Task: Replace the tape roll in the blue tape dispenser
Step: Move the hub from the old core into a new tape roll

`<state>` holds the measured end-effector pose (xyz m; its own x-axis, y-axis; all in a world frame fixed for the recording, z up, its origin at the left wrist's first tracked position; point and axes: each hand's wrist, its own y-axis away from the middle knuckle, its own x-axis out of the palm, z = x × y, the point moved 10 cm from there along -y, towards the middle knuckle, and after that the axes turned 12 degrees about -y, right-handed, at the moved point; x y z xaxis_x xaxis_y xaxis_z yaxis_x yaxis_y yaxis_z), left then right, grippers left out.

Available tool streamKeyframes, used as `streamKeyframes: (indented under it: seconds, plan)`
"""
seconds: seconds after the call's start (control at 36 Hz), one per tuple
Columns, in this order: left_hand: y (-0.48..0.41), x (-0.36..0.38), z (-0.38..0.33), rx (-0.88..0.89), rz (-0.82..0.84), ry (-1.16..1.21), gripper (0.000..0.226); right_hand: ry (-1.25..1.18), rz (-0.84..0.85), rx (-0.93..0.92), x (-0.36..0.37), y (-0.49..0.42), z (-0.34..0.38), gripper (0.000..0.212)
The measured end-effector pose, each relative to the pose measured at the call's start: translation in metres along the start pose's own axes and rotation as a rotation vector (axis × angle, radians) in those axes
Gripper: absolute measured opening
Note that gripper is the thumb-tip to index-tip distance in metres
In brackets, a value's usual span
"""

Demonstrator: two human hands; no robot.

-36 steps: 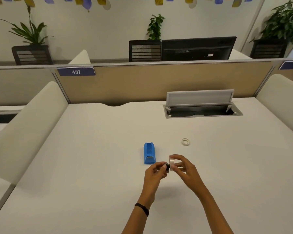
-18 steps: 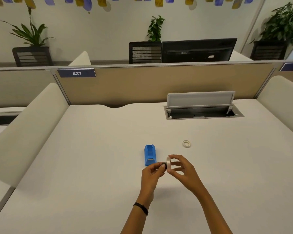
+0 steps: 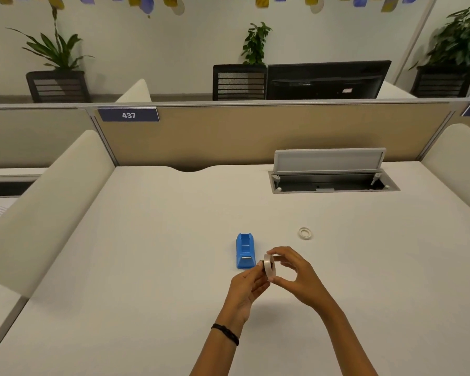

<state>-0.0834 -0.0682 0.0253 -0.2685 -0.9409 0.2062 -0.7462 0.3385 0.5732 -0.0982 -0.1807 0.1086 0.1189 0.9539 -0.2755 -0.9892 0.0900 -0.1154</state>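
The blue tape dispenser (image 3: 245, 251) stands on the white desk (image 3: 147, 267), its roll bay showing no roll. Just to its right, above the desk, a pale tape roll (image 3: 269, 268) is held on edge between both hands. My right hand (image 3: 296, 275) pinches the roll's rim with thumb and fingers. My left hand (image 3: 248, 287) presses its fingertips against the roll's left face; the dark core it held earlier is hidden. A thin, nearly used-up tape ring (image 3: 305, 233) lies flat on the desk to the back right.
An open cable hatch (image 3: 331, 180) with a raised lid sits at the desk's back right. A tan partition (image 3: 255, 134) closes the far edge. Padded cream dividers (image 3: 46, 202) flank both sides.
The roll has turned on edge and closed against my left fingertips, hiding the small dark core seen between the hands before. Both hands stay beside the dispenser.
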Motion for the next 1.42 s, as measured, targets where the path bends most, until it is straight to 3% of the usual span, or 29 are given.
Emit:
streamKeyframes:
  seconds: [0.31,0.78,0.92,1.08,1.22,1.42]
  plan:
    - [-0.001,-0.004,-0.016,0.140,-0.071,-0.084,0.004,0.004,-0.043,-0.004,0.003,-0.008,0.001,0.040]
    - [0.003,-0.004,-0.025,0.190,-0.024,-0.121,0.004,-0.091,-0.153,0.201,0.002,-0.012,-0.024,0.013]
    - [0.002,-0.005,-0.023,0.183,-0.040,-0.110,0.017,-0.096,-0.120,0.248,0.007,-0.012,-0.028,0.018]
    - [0.000,-0.012,-0.017,0.138,-0.084,-0.062,0.007,-0.134,-0.081,0.218,0.009,-0.010,-0.026,0.017]
    - [0.001,-0.012,-0.014,0.109,-0.078,0.013,0.024,-0.138,0.035,0.142,0.018,-0.006,-0.018,0.045]
    - [0.001,-0.011,-0.015,0.122,-0.089,-0.020,0.013,-0.091,0.062,0.084,0.021,-0.006,-0.012,0.045]
